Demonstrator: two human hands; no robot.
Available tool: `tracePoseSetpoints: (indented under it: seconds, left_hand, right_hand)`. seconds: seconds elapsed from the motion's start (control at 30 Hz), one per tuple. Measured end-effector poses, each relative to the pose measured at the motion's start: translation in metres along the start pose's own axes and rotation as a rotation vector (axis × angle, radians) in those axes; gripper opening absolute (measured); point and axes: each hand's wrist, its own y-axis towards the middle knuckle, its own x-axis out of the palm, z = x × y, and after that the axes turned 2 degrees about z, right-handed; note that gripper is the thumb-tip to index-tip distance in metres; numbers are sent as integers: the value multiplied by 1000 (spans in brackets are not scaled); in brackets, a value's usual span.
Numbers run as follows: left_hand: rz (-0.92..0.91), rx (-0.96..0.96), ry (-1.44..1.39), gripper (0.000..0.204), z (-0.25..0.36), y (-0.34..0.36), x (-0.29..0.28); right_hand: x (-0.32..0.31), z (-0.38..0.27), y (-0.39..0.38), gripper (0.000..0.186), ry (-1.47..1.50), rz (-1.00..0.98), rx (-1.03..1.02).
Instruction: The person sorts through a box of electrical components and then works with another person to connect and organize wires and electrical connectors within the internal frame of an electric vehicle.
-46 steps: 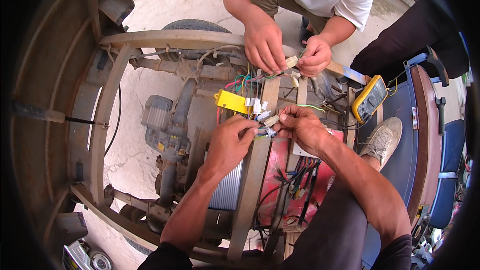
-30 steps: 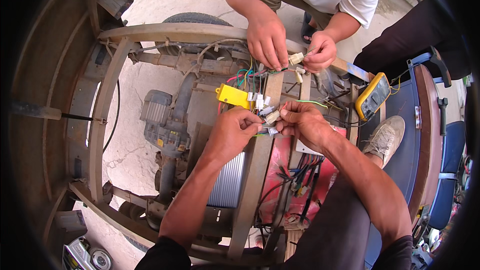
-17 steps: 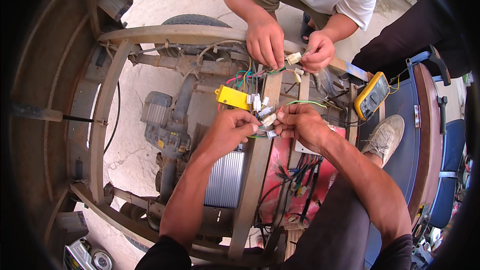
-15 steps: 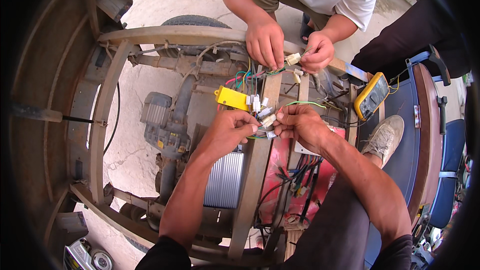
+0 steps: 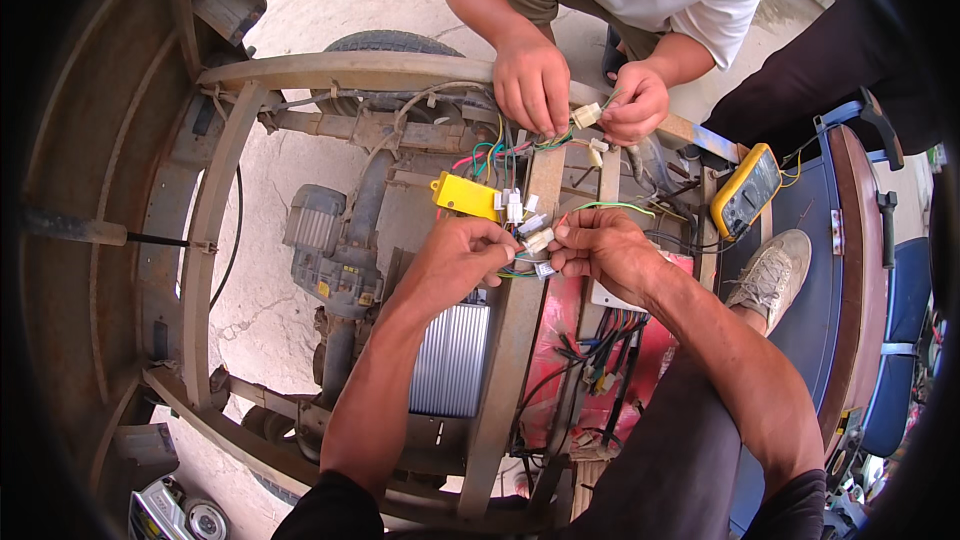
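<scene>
Hardly shifted since the earlier frame, my right hand (image 5: 608, 248) pinches the cream connector (image 5: 537, 241) over the beam (image 5: 505, 365), my left hand (image 5: 455, 257) narrowed beside it (can't tell if gripping): connector handling, I'd judge, needing steadiness next.

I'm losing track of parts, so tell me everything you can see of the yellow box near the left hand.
The yellow box is a flat oblong case, plastic by its look, with a small tab at its left end. It lies slightly slanted, right end lower in view, just beyond the left hand. White connectors crowd its right end; what supports it is hidden.
</scene>
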Motion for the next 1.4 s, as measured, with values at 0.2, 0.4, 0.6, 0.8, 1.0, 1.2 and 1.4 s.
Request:
tracePoseSetpoints:
  seconds: [0.2, 0.4, 0.6, 0.8, 1.0, 1.2, 1.4]
  left_hand:
    - [11, -25, 7, 11, 3, 0, 1]
    - [-51, 22, 51, 10, -3, 2, 0]
    - [229, 210, 7, 11, 5, -3, 15]
    - [323, 486, 107, 17, 1, 5, 41]
    - [326, 315, -84, 12, 7, 2, 50]
    - [275, 275, -140, 10, -5, 7, 48]
    - [264, 265, -194, 6, -6, 11, 50]
  right_hand:
    - [-1, 0, 1, 12, -13, -9, 1]
    - [2, -2, -3, 12, 6, -8, 3]
    - [0, 0, -6, 15, -22, 0, -65]
    - [8, -4, -10, 20, -215, -23, -176]
    - [17, -3, -11, 21, -243, -13, -205]
    - [15, 5, -6, 15, -188, 56, -203]
    - [10, 2, -7, 14, -161, 33, -293]
